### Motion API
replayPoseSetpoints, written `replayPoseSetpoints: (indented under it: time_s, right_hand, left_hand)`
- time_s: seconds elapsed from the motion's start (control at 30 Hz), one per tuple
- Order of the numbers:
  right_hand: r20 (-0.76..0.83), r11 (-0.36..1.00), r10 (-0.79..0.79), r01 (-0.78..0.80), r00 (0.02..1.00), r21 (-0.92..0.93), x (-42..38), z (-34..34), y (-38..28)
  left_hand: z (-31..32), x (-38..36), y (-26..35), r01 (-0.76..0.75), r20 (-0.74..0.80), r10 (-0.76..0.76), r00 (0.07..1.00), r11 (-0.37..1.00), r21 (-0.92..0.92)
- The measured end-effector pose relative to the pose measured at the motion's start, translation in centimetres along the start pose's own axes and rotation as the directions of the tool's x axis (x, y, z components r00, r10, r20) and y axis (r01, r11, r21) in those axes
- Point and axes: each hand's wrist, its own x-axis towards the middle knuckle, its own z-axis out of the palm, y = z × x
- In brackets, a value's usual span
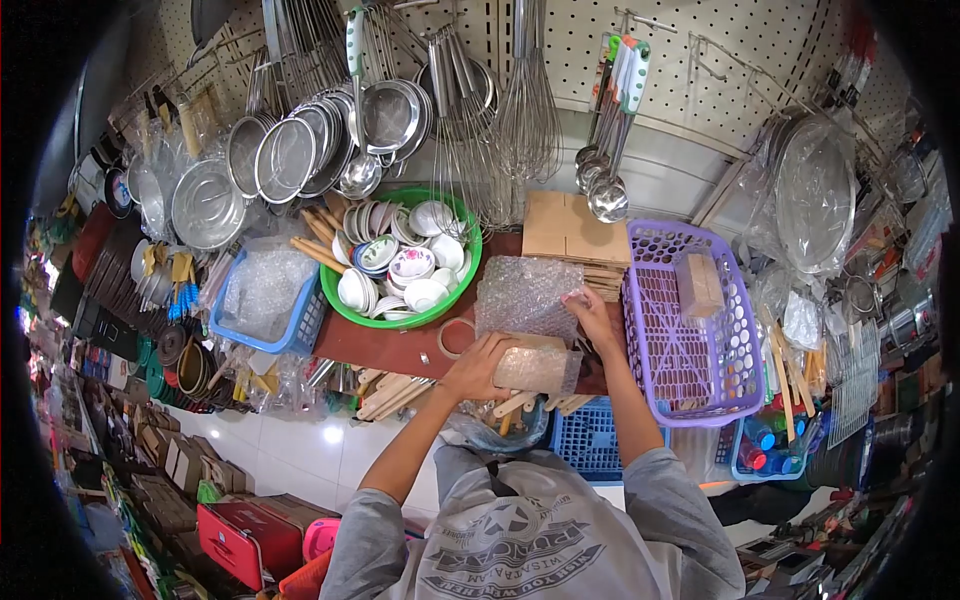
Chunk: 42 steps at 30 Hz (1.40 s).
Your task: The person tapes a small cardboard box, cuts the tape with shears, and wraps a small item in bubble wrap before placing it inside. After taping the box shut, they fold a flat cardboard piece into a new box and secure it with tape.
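A small brown cardboard box (535, 366) lies at the front edge of the reddish-brown table (375, 345), with clear plastic around its right end. My left hand (476, 368) is closed on the box's left end. Behind the box a sheet of bubble wrap (528, 292) is spread flat. My right hand (590, 312) pinches the sheet's right edge between thumb and fingers. A roll of tape (457, 337) rests on the table to the left of the box.
A green basin (333, 298) of small bowls stands behind on the left, beside a blue basket (262, 343). To the right is a purple basket (650, 385) holding another wrapped box (700, 285). Flat cardboard (573, 226) lies at the back. Whisks (530, 110) and ladles (607, 195) hang above.
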Motion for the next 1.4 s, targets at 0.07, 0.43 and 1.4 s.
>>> replayPoseSetpoints:
  time_s: [0.07, 0.43, 1.4]
  right_hand:
    - [0.029, 0.97, 0.146, -0.148, 0.989, 0.193, -0.9, 0.3, -1.3]
    - [0.174, 0.986, 0.106, -0.126, 0.979, 0.107, -0.7, 0.4, 0.1]
    - [0.283, 0.667, -0.287, 0.403, 0.915, -0.627, -5.5, 0.9, -9.3]
  left_hand:
    - [-0.2, 0.2, 0.0, -0.027, 0.001, 0.027, 1.0, 1.0, -0.005]
    - [-0.9, 0.9, 0.9, 0.066, -0.006, -0.066, 0.998, 0.997, 0.027]
    - [1.4, 2.0, -1.7, 0.346, -0.024, -0.352, 0.936, 0.929, -0.13]
